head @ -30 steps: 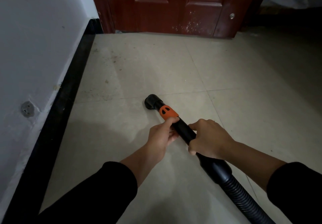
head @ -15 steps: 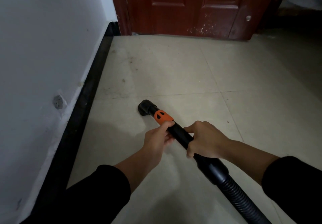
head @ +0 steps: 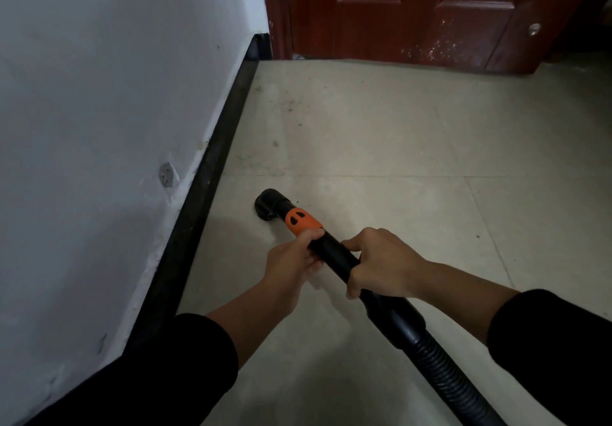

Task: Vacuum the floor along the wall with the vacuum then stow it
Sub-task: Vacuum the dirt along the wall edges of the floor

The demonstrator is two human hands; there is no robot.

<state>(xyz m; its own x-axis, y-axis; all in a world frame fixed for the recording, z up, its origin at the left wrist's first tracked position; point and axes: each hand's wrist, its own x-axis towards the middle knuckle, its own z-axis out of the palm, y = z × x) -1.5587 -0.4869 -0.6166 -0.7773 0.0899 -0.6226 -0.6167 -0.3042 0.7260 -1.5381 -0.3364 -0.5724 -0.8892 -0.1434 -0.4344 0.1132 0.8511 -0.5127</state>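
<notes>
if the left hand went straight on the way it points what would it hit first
Probably the orange band on the vacuum wand, just ahead of the left hand; beyond it, the black nozzle.

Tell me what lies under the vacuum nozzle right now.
The black nozzle sits on pale floor tile, short of the black baseboard. Dirt specks show on the tile ahead. Whatever is directly beneath its mouth is covered.

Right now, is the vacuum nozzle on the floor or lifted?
On the floor: the nozzle meets the tile, no gap showing, apart from the baseboard.
</notes>
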